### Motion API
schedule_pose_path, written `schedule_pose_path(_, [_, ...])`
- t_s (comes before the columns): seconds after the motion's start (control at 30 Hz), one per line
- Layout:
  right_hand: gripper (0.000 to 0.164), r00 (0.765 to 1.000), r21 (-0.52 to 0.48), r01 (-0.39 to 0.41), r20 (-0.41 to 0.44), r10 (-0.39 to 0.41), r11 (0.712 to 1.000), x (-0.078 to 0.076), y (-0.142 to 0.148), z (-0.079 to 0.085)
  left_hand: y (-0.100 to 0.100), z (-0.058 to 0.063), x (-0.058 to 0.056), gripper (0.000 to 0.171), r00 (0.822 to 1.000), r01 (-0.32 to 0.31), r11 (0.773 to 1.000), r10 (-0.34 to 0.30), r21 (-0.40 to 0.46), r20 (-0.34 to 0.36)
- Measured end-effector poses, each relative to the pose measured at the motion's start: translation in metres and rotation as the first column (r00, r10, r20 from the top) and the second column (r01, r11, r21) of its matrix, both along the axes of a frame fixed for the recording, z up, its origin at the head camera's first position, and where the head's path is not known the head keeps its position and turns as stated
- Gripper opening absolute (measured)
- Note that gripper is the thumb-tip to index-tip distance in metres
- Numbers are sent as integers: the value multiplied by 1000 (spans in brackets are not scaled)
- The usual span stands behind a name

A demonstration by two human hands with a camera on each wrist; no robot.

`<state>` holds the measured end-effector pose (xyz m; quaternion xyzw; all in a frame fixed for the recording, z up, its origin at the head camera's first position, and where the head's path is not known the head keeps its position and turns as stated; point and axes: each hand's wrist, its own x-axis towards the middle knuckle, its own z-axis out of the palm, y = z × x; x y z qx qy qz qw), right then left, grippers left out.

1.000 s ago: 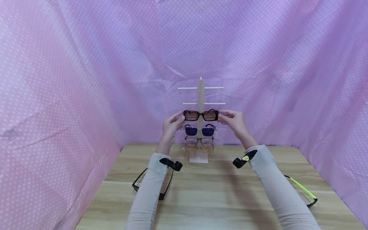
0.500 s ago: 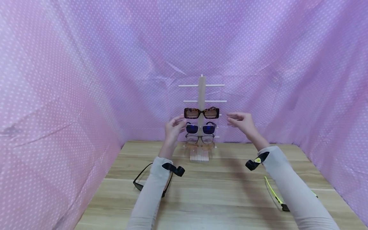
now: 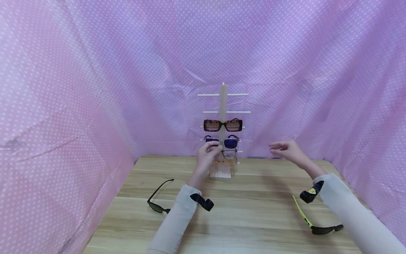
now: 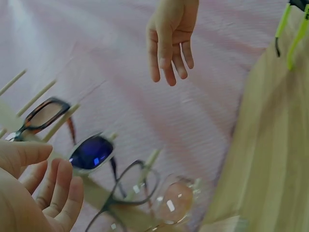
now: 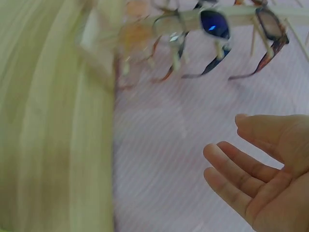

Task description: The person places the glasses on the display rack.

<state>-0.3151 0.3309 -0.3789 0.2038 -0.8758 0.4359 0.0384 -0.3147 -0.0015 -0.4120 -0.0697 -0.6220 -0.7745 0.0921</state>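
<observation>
Brown sunglasses [image 3: 233, 126] are supported by the rack [image 3: 223, 102]; the left hand [image 3: 207, 158], relaxed, is held before lower glasses [image 3: 229, 154]; the right hand [image 3: 291, 152], also released, is held well apart.

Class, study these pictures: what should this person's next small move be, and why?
Probably lower the right hand toward the green-and-black sunglasses: that hand holds nothing, they lie on the table, and the top two rods are bare.
</observation>
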Motion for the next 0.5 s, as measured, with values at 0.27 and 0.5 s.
schedule_pose_path(0.27, [37,1000,133,24,15,-27,991,14,44,-19,28,-15,12,31,981,179,970,-189,-161,-48])
schedule_pose_path(0.5, [37,999,228,-4,47,-7,974,25,75,-19,55,-29,22,28,933,322,891,-356,-321,-53])
